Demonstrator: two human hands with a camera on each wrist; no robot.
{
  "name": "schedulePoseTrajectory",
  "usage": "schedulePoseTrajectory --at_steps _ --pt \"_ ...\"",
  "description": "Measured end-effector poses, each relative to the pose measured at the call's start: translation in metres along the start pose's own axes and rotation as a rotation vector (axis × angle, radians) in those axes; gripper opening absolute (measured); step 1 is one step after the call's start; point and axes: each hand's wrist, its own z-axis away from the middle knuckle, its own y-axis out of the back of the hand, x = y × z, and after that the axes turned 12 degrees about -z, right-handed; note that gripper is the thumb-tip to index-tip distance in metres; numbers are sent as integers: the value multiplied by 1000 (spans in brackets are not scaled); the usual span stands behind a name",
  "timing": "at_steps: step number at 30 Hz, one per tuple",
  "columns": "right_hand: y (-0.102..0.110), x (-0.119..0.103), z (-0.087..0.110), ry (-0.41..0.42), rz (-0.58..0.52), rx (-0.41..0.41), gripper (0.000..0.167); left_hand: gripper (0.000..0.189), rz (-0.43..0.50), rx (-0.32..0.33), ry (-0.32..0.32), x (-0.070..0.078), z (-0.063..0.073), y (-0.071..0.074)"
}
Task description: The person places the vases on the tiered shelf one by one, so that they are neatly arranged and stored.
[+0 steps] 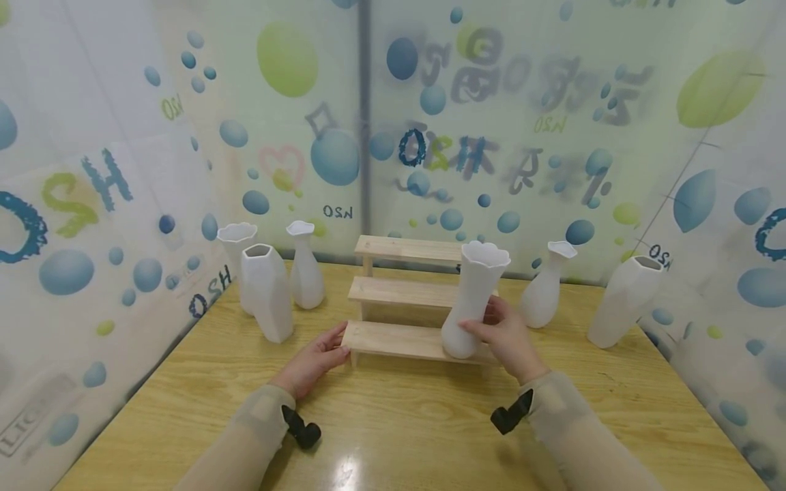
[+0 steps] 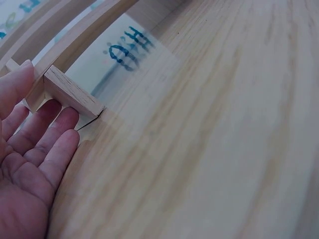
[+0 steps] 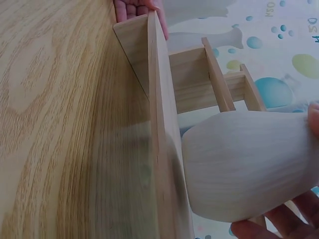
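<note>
In the head view my right hand [image 1: 506, 341] grips the lower body of a white vase [image 1: 475, 293] with a scalloped rim. The vase is upright on the right part of the lowest shelf of a three-tier wooden stand [image 1: 393, 337]. From the right wrist view, the vase's rounded base [image 3: 239, 164] is right at the shelf board [image 3: 162, 124], fingertips at its side. My left hand [image 1: 313, 358] holds the left end of that lowest shelf. Seen from the left wrist, the thumb lies at the board's corner and the fingers [image 2: 62, 149] lie beside the leg [image 2: 72, 92].
Left of the stand are a faceted white vase [image 1: 268, 293], a slim-necked vase [image 1: 305, 269] and a flared vase [image 1: 236, 235] partly hidden behind the faceted one. To the right stand another slim-necked vase [image 1: 543, 290] and a faceted one [image 1: 623, 303]. Printed curtains surround the wooden table [image 1: 405, 429].
</note>
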Motion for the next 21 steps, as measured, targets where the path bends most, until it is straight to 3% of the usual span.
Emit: schedulePoseTrajectory --at_steps 21 --pt "-17 1 -7 7 -10 -15 74 72 14 -8 -2 -2 -1 1"
